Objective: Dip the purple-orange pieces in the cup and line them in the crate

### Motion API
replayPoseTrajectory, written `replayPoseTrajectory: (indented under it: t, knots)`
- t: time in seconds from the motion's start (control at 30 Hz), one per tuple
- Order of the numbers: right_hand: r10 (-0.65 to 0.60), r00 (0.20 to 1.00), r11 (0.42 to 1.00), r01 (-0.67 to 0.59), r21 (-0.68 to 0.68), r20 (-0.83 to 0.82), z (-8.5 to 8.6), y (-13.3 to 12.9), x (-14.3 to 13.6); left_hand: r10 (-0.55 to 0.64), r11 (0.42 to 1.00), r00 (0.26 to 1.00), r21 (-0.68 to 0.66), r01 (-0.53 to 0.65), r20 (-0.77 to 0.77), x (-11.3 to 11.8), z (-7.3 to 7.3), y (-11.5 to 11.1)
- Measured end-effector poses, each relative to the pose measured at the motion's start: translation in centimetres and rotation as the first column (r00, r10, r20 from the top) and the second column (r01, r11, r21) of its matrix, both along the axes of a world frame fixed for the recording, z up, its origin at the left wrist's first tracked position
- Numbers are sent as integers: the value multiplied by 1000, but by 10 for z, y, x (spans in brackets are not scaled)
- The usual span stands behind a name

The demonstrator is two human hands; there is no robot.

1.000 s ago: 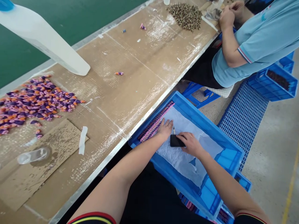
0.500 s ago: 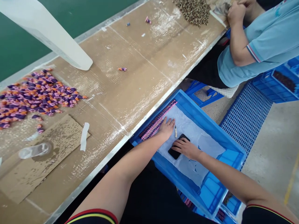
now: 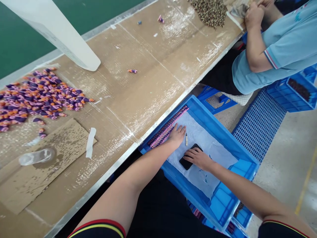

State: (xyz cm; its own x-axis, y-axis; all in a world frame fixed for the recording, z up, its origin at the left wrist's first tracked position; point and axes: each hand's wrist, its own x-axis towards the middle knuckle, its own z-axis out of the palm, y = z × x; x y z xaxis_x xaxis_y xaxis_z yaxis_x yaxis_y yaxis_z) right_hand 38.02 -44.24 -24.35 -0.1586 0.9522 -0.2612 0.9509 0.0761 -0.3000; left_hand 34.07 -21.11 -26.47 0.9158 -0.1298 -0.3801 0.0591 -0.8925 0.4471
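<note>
A flat black rectangular slab, phone-like [image 3: 186, 163], lies on the wrinkled white paper sheet [image 3: 218, 152] lining a shallow blue plastic tray [image 3: 220, 134]. The person's right hand [image 3: 198, 158] is draped over it, fingers extended across the top; whether they grip its edges, I can't tell. Just beyond lies a slim pale stick with a dark tip [image 3: 186, 139], beside the left hand [image 3: 177, 135], which is palm-down, fingers spread and holding nothing I can see, at the edge of tightly packed pink-and-purple rows [image 3: 165, 131] along the tray's table-side wall.

I'd judge the step in hand to be handling the slab; lifting or sliding it would call for fingertips around its edges, clear of stick and rows.

Alongside runs a brown-covered worktable [image 3: 153, 96], bearing a heap of purple, pink and orange pieces [image 3: 42, 96]. Farther along sits a co-worker in a light-blue shirt [image 3: 284, 49].
</note>
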Motion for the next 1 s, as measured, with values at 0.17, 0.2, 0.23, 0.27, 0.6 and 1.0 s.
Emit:
replayPoseTrajectory:
  t: [0.17, 0.2, 0.23, 0.27, 0.6, 1.0]
  knots:
    - [-17, 1000, 999, 17, -29, -5, -2, -3, -2, -29, 999, 999, 15, 29, -19, 2, 0, 0]
    - [-20, 1000, 999, 20, -38, -8, -2, -3, -2, -30, 999, 999, 18, 30, -19, 3, 1, 0]
    - [-23, 1000, 999, 22, -48, -10, -2, -2, -2, -30, 999, 999, 21, 30, -19, 4, 2, 0]
    - [-26, 1000, 998, 25, -59, -13, -1, -2, -3, -28, 999, 999, 23, 29, -18, 5, 3, 0]
    - [-128, 988, 981, 115, -157, -81, 14, 8, -7, -26, 1000, 1000, 1, 26, -3, -74, 54, -4]
    - [-589, 804, 808, 583, 83, 79, -24, 74, 7, 106, 993, 948, -9, -114, -299, -110, 60, 2]
